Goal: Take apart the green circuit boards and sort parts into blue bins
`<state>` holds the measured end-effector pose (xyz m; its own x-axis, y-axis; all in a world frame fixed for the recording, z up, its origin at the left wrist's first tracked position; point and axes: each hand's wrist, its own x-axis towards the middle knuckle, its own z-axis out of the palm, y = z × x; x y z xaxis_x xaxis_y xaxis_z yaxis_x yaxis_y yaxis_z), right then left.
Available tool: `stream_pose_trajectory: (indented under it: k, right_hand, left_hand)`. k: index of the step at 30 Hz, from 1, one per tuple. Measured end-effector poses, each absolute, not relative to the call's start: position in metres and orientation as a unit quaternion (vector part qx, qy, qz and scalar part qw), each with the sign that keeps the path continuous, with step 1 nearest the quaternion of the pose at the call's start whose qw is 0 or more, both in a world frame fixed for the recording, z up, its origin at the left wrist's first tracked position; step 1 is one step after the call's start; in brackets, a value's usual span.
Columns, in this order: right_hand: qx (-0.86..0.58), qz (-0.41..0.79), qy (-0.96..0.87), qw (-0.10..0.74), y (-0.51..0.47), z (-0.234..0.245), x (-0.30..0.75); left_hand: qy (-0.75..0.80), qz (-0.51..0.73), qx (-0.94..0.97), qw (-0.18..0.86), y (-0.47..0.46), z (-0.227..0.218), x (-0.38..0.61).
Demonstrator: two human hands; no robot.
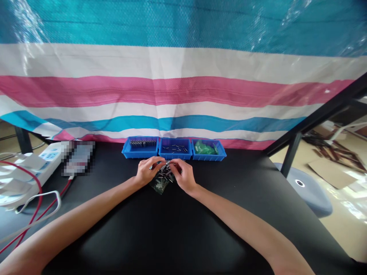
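Observation:
A clear plastic bag [159, 185] of small metal pins [166, 173] lies on the black table between my hands. My left hand [146, 171] is closed in a pinch at the left upper side of the bag; what its fingertips hold is too small to make out. Opposite it, my right hand [185, 176] pinches a thin, bright metal pin [171, 163] above the pile. The fingertips of both hands nearly meet. Just behind them stand a left blue bin [140, 154] with a row of short metal cylinders [142, 143], a middle blue bin [175, 156] with scattered thin pins, and a right blue bin [209, 157] holding green plastic bags [204, 147].
On the left a white power strip [54, 152] with plugged-in chargers lies beside a blurred-out phone-like device [77, 158]. Red and white cables [38, 191] trail there. A striped tarp [172, 91] hangs behind the table [243, 191]. A grey stool [309, 193] stands at the right.

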<state>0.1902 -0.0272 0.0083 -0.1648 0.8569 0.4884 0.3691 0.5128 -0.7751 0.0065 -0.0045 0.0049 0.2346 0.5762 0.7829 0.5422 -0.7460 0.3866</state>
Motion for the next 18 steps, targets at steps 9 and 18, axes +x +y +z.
stream_pose_trajectory:
  k: [9, 18]
  right_hand:
    - [-0.421, 0.246, -0.718, 0.497, -0.0270, 0.0097, 0.1909]
    - [-0.391, 0.235, -0.731, 0.507, -0.0245, 0.0074, 0.1908]
  left_hand:
    - [0.355, 0.513, 0.781, 0.022, -0.0045, 0.0045, 0.0068]
    - [0.355, 0.514, 0.781, 0.021, -0.0043, 0.0044, 0.0064]
